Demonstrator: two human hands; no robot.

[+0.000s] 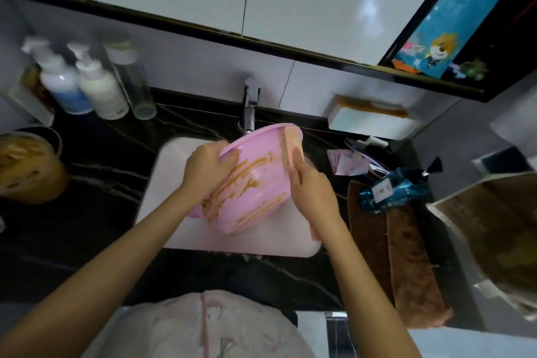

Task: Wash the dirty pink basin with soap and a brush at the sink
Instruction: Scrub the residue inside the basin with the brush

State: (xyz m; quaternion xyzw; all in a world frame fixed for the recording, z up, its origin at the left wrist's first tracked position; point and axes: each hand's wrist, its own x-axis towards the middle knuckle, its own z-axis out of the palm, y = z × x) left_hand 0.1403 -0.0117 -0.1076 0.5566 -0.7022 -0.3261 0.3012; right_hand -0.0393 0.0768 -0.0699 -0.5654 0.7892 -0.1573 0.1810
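A pink basin [263, 180], smeared with brown streaks, is tilted on its side over the white sink [162, 183]. My left hand [207, 167] grips its left rim, fingers curled over the edge. My right hand [309, 192] holds a pale brush or sponge block [292, 144] against the basin's upper right rim; its bristles cannot be made out. The chrome tap [250, 107] stands just behind the basin. No water stream is visible.
Pump bottles [96, 84] stand at the back left on the black marble counter [96, 171]. A blue pump bottle [396, 187] lies on a brown towel [406, 259] at the right. A white tray [372, 120] sits at the back right, an orange container [27, 166] at the far left.
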